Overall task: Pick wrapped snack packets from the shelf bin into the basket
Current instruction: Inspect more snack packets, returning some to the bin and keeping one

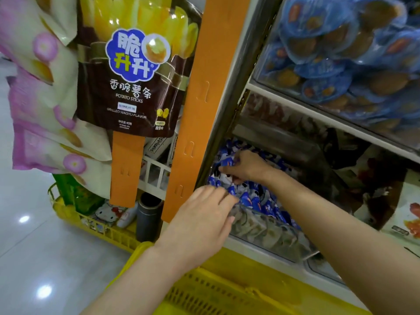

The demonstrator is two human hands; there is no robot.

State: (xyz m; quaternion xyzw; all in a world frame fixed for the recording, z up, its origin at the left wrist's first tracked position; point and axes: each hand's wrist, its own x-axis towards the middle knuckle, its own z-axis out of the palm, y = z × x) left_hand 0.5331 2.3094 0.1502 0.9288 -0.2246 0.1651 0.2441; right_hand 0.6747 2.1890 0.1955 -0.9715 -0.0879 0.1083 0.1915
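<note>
While hands (204, 214) (246, 167) touch packets (254, 201) in the bin (275, 237), pale floor tiles (34, 246) gleam.

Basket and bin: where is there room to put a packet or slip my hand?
The yellow plastic basket below the clear shelf bin shows bare mesh. The bin is crowded: blue-and-white wrapped packets heap it, left hand and right hand among them. Pass above the heap.

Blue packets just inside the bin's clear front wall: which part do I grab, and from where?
Pinch the upper edge of a blue packet, coming from above over the bin's clear front wall. The packets there look crowded and stood on edge, so only their tops seem free.
</note>
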